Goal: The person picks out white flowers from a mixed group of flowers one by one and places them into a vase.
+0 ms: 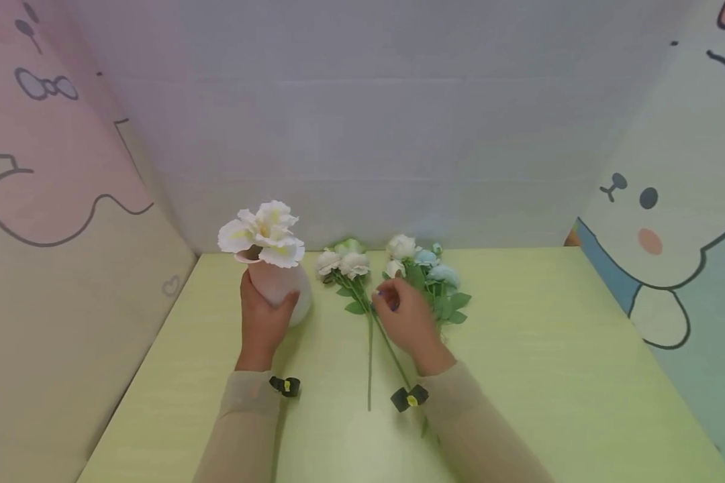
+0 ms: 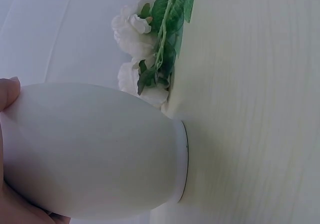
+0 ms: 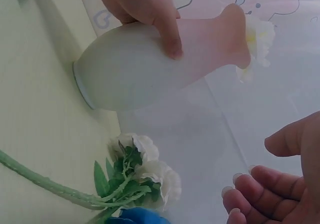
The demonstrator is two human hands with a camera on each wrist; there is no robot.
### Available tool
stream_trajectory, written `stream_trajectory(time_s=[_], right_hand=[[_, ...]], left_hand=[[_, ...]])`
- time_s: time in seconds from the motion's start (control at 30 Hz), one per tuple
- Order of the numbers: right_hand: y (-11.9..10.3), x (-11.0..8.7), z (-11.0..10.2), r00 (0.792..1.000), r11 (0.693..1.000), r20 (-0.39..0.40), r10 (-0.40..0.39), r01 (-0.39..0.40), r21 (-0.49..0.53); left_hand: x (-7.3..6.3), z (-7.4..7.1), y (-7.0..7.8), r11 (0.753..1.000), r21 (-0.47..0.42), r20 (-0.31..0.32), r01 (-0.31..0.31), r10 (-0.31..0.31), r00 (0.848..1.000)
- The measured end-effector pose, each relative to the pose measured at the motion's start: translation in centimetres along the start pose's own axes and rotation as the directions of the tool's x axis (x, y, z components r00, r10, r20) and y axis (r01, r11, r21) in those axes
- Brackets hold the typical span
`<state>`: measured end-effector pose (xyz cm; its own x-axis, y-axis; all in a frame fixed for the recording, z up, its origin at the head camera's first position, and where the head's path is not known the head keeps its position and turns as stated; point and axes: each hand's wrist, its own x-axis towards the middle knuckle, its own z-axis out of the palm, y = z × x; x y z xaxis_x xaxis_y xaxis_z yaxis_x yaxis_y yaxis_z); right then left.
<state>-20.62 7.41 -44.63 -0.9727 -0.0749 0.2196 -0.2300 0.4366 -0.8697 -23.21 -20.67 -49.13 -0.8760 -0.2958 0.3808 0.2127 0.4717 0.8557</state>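
On the left, my left hand [image 1: 264, 312] grips a vase [image 1: 290, 290], pale at the bottom and pinkish toward its flared mouth. A large white flower with yellow touches [image 1: 264, 235] sits in that mouth, its stem hidden inside. The thumb [image 3: 171, 42] lies across the vase's side in the right wrist view. My right hand [image 1: 407, 322] hovers over the flower stems, its fingers [image 3: 250, 191] loosely bent and the thumb apart, with nothing between them. Beside it lie white flowers [image 1: 353, 265] on long green stems [image 1: 370, 362].
Behind the right hand lies another bunch, with light blue flowers [image 1: 444, 275], a white flower [image 1: 401, 246] and green leaves. The pale yellow-green table [image 1: 550, 349] meets a plain back wall [image 1: 362, 134]. Cartoon-printed panels [image 1: 670, 201] flank both sides.
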Motion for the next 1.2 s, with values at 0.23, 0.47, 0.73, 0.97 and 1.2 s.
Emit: stream_trajectory(time_s=[0.23,0.47,0.73,0.97,1.2], right_hand=[[2.1,0.1,2.0,0.999,0.998,-0.021,0.044,-0.043,0.045],[3.5,-0.2,4.1,0.994,0.994,-0.027,0.109,-0.108,0.016],[5.0,-1.4,5.6,0.987,0.986,-0.053,0.152,-0.155,-0.066],[5.8,-1.4,6.3,0.989,0.977,-0.022,0.145,-0.147,-0.156],[6.3,-1.0,6.7,0.989,0.972,-0.012,0.149,-0.149,-0.181]], left_hand=[[0.1,-0.3,-0.1,1.0,-0.005,-0.001,-0.018,0.018,1.0],[0.2,-0.4,0.2,1.0,-0.002,0.003,-0.023,0.023,1.0],[-0.1,-0.2,0.0,1.0,-0.005,0.004,-0.019,0.019,1.0],[-0.1,-0.1,-0.1,1.0,0.0,0.0,-0.017,0.017,1.0],[0.0,0.0,-0.2,1.0,-0.009,0.013,-0.006,0.007,1.0]])
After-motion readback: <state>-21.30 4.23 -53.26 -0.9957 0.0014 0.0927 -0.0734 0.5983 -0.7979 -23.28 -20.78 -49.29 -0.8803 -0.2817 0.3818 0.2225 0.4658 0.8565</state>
